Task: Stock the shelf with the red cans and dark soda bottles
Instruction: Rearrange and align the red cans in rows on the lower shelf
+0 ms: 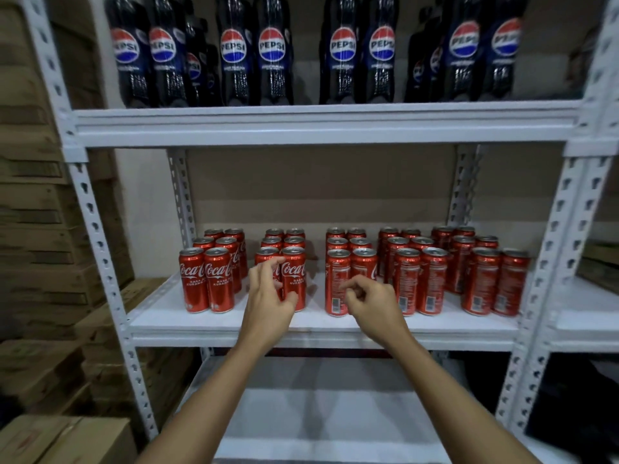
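Both forearms reach up from the bottom edge toward the middle shelf (321, 324). Left hand (269, 301) has loosely spread fingers touching the front cans (294, 279) of the second cluster, thumb low against one. Right hand (375, 304) is loosely curled in front of another can (337, 283), pinching nothing visible. Bottles (341, 51) line the top shelf. Boxes (50, 229) stack at left.

free: gaps between can groups (315, 259) | blocked: cans (432, 279) packed right, seemingly touching
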